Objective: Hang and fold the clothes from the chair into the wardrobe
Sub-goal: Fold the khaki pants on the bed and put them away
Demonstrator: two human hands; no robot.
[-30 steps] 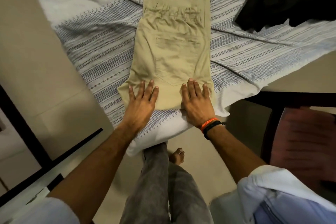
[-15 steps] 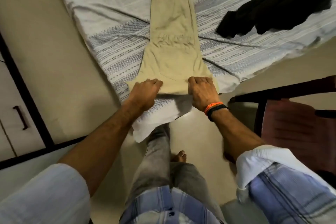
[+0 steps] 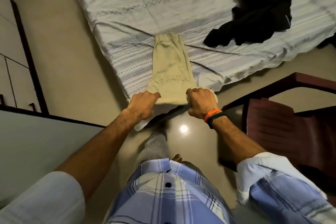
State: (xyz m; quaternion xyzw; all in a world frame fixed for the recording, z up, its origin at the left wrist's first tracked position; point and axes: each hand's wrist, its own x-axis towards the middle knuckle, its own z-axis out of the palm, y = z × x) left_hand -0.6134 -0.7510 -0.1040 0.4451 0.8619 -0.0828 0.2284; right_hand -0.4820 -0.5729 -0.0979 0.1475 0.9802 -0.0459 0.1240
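Observation:
Beige trousers [image 3: 170, 71] lie lengthwise on the corner of a bed with a pale patterned sheet [image 3: 138, 14]. My left hand [image 3: 143, 103] grips the near left corner of the trousers' waist end with curled fingers. My right hand [image 3: 201, 102], with orange and black bands at the wrist, grips the near right corner. The waist end hangs past the bed's corner, lifted between both hands. A black garment [image 3: 254, 11] lies crumpled on the bed at the upper right.
A dark red chair [image 3: 283, 129] stands at the right, close to my right arm. Wardrobe doors with dark frames [image 3: 16, 63] are at the left. Beige floor [image 3: 69, 63] runs between the bed and the wardrobe. My leg and bare foot [image 3: 177, 157] are below.
Both hands went from lying flat on the trousers to gripping the waist end. They pulled the trousers toward me, and my head has drawn back from the bed.

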